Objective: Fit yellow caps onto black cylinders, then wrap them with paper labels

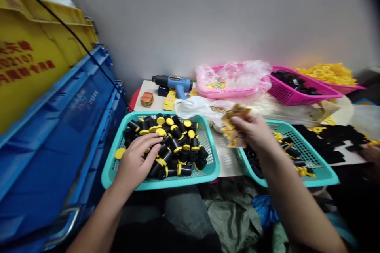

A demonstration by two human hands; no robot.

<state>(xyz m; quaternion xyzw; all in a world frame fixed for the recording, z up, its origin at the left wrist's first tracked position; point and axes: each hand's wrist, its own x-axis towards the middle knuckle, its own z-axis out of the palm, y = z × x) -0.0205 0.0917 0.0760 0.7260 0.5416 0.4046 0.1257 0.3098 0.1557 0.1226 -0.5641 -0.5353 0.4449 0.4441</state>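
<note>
The tubes are short black cylinders, each with a yellow band or yellow cap at one end. They lie heaped every way in a teal basket. The left hand rests palm down on the near left part of the heap, fingers loosely spread and bent over the tubes. Whether it grips one cannot be told. Most of the tubes lie beyond and to the right of its fingertips.

The right hand is closed on a small bunch of yellow printed labels, blurred, which it holds up between the two baskets. The labels stick out to the left of its fingers.

A second teal basket lies under the right wrist, with black and yellow parts in it. Behind are a blue heat gun, a pink basket of black parts and a plastic bag. Blue crates stand at the left, touching the first basket.
</note>
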